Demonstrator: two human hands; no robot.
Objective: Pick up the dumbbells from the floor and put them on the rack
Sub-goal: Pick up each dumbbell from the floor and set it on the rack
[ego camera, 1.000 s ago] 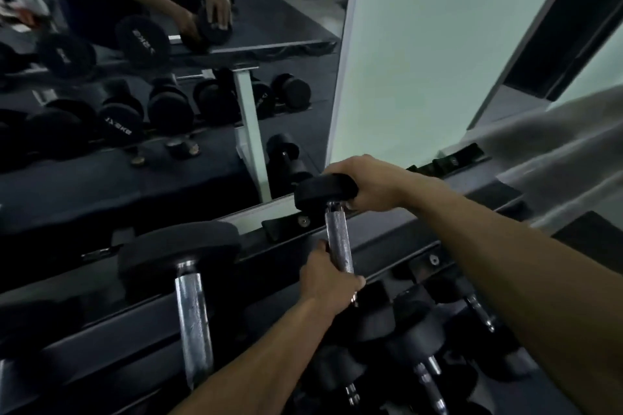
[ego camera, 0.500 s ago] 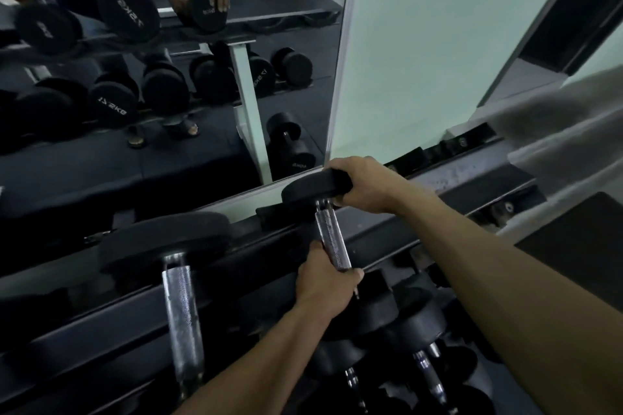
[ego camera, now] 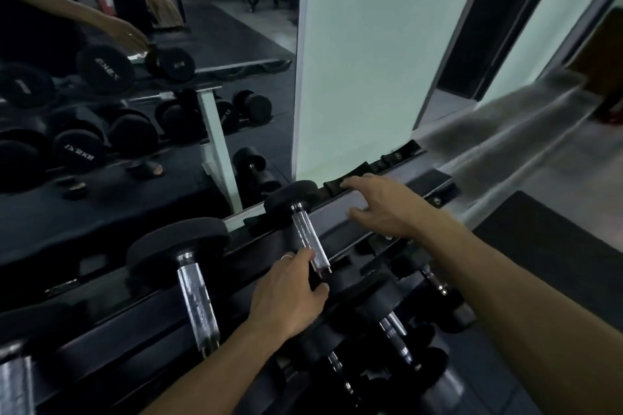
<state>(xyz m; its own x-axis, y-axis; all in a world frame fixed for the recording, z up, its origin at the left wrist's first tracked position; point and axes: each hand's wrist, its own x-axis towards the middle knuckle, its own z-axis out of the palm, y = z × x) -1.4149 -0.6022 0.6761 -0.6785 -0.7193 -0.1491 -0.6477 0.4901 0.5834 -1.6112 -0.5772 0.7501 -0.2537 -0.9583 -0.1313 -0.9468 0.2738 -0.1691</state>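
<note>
On the top tier of the rack (ego camera: 354, 212), the small dumbbell (ego camera: 305, 229) lay seated across the rails, far head beside the mirror. The left hand (ego camera: 290, 293) rested at the handle's near end, fingers (ego camera: 300, 258) loosely extended, not clamped. The right hand (ego camera: 381, 209) hovered beside the far head, fingers spread, holding nothing. Judged step: release after placement. The next move would call for another dumbbell from the floor.
</note>
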